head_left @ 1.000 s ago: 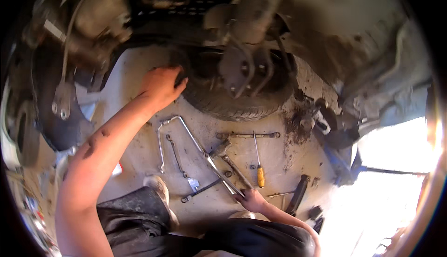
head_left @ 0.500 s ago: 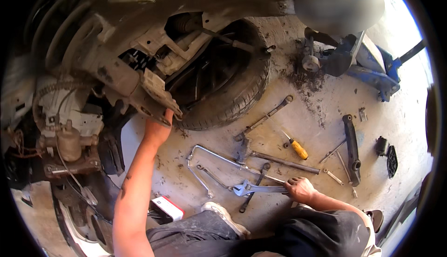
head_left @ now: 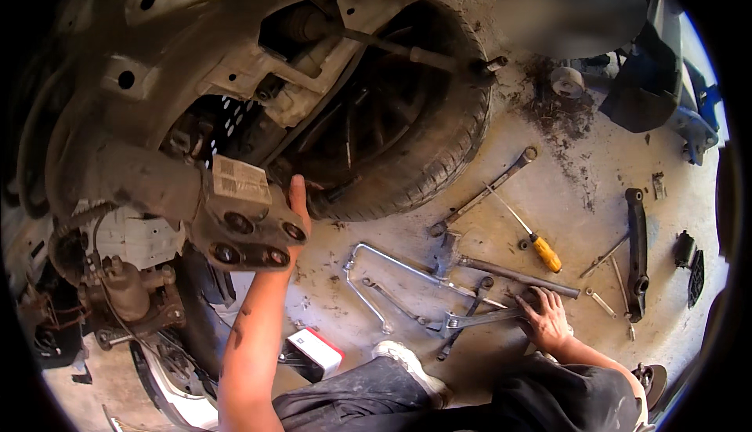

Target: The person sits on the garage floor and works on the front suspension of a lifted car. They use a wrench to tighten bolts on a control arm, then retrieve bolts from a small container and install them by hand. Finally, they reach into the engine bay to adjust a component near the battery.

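My left hand (head_left: pixel 298 206) reaches up to a dark strut bracket (head_left: pixel 249 232) with several round bolt holes and a pale label. It grips the bracket's right side, one digit pointing up along the edge; its other fingers are largely hidden behind the metal. On the right, my right hand (head_left: pixel 548 318) lies over the handle end of a silver adjustable wrench (head_left: pixel 486 319), fingers spread. The wrench is low over other tools, its jaw toward the left. A hammer (head_left: pixel 513 273) lies just beyond that hand, and a yellow-handled screwdriver (head_left: pixel 546 252) farther off.
A wheel (head_left: pixel 462 162) leans under the car body beyond my left hand. Spanners (head_left: pixel 486 189), a bent silver bar (head_left: pixel 399 261) and a dark metal link (head_left: pixel 638 256) lie on the floor. A white-and-red box (head_left: pixel 316 354) sits by my foot; a blue jack (head_left: pixel 699 130) stands far right.
The strut bracket has turned from edge-on to show its bolt holes, with my left hand on it. My right hand's fingers have loosened and spread over the wrench. The whole view has shifted.
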`<state>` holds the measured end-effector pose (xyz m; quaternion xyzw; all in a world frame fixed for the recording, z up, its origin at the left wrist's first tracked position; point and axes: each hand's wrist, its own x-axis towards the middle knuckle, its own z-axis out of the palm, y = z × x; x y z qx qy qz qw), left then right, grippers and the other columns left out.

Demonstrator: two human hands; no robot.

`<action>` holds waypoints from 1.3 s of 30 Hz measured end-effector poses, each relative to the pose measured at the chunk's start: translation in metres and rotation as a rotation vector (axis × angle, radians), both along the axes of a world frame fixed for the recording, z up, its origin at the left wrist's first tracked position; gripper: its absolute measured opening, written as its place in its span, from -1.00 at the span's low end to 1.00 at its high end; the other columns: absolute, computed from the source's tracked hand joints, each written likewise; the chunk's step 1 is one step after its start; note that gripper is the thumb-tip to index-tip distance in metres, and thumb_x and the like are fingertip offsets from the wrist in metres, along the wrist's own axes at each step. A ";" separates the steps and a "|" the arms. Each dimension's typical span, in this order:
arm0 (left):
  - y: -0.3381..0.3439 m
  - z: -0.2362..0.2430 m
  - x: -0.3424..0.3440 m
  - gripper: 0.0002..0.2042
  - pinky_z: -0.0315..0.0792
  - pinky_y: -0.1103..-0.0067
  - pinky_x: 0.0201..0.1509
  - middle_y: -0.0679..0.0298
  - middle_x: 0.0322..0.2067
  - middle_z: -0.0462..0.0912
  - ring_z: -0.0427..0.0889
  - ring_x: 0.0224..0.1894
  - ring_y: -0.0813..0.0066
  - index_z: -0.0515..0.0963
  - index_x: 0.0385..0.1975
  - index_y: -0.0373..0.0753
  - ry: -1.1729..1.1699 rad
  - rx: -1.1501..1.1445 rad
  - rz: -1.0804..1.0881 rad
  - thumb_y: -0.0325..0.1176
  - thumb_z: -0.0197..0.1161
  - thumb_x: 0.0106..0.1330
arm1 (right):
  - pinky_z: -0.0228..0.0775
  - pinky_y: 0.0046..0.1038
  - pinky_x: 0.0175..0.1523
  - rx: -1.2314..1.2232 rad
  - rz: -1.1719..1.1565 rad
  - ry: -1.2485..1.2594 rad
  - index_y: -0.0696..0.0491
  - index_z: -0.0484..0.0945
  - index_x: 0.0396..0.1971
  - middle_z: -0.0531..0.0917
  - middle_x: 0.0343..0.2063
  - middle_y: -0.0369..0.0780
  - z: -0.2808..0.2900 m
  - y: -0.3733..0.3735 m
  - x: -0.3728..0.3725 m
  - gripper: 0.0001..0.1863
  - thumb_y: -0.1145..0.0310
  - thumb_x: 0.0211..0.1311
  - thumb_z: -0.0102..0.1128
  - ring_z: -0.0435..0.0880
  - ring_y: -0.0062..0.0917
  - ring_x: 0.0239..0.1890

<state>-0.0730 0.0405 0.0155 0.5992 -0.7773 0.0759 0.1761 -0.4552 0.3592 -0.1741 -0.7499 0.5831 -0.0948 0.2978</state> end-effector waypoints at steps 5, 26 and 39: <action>0.002 0.005 -0.011 -0.58 0.42 0.29 -0.08 0.06 -0.31 0.65 0.59 -0.22 0.05 0.66 -0.38 -0.21 0.160 0.237 -0.041 -0.12 -0.12 0.47 | 0.09 -0.04 0.33 0.017 0.047 -0.005 -0.06 0.42 0.20 0.34 0.17 0.07 -0.007 0.000 -0.005 -0.35 0.27 -0.03 0.24 0.28 -0.08 0.24; -0.003 0.014 -0.018 -0.54 0.35 0.31 -0.23 0.05 -0.48 0.62 0.50 -0.37 0.04 0.60 -0.49 -0.33 0.133 0.216 -0.213 -0.11 -0.16 0.36 | 0.11 -0.02 0.29 0.041 0.029 -0.034 0.01 0.45 0.12 0.41 0.11 0.08 -0.010 -0.004 -0.001 -0.41 0.28 -0.02 0.24 0.37 -0.06 0.16; 0.000 0.007 -0.007 -0.71 0.39 0.24 -0.23 0.06 -0.38 0.64 0.51 -0.37 -0.02 0.58 -0.45 -0.32 0.101 0.127 -0.280 -0.31 -0.05 0.35 | 0.11 -0.02 0.30 0.018 0.031 -0.039 0.01 0.46 0.11 0.40 0.12 0.07 -0.011 -0.004 0.000 -0.42 0.26 -0.03 0.22 0.35 -0.08 0.19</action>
